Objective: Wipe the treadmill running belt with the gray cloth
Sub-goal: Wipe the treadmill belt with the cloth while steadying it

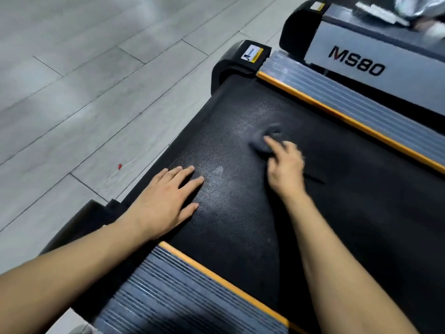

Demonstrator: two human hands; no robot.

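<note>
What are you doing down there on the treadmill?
A person is cleaning the belt of a treadmill. The right hand presses a gray cloth against the belt near its far end; it looks blurred, so it is probably rubbing. The left hand lies flat and open on the belt's left edge, as if for support. Pale, dusty patches show around the cloth.
</note>
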